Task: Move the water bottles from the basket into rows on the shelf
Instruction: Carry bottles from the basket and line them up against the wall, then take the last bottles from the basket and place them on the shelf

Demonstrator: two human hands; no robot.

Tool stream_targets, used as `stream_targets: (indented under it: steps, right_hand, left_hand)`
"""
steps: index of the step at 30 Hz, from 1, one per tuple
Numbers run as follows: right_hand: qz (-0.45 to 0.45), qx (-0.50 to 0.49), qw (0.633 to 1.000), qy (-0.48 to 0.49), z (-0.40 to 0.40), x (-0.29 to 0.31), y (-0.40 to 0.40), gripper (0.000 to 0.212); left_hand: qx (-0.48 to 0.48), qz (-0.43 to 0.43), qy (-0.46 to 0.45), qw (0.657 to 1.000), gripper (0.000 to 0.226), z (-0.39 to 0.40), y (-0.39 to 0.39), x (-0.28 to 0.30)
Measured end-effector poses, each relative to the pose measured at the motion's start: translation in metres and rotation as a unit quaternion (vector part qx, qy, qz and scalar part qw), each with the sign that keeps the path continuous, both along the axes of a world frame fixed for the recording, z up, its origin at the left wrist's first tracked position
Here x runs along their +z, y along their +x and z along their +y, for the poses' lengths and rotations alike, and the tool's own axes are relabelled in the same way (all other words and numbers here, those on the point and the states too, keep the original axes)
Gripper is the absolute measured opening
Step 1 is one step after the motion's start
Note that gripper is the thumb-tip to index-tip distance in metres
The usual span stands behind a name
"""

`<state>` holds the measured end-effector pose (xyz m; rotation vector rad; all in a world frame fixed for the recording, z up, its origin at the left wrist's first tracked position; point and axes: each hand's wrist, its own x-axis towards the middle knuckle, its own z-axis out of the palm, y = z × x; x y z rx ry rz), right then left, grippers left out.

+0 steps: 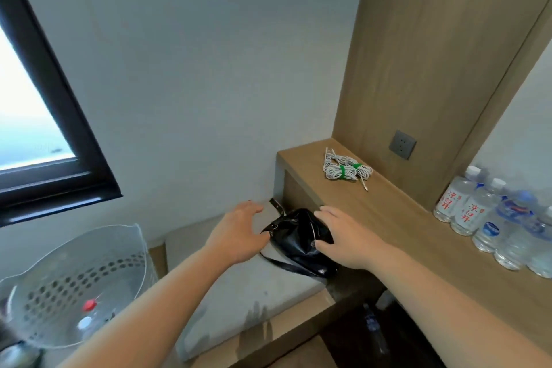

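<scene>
A clear perforated plastic basket stands at the lower left, with bottle caps, one red and one white, showing inside it. Several water bottles stand in rows on the wooden shelf at the right. Both my hands reach out over a black leather bag lying on a grey cushion. My left hand is beside the bag's left edge with spread fingers. My right hand rests on the bag's right side with straight fingers. Neither hand holds a bottle.
A bundle of white cable with green ties lies on the shelf's far end, below a grey wall socket. The grey cushion covers a bench under a dark-framed window. One bottle lies in the dark space under the shelf.
</scene>
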<state>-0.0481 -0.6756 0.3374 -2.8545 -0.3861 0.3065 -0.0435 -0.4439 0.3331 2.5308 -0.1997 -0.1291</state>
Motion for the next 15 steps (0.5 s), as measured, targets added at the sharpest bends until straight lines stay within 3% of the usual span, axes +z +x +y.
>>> stream_targets:
  steps: [15]
  right_hand:
    - [0.01,0.127,0.992,0.003,0.131,-0.007,-0.014,0.076]
  left_hand:
    - [0.152,0.01,0.01,0.988,0.066,0.124,-0.084,-0.029]
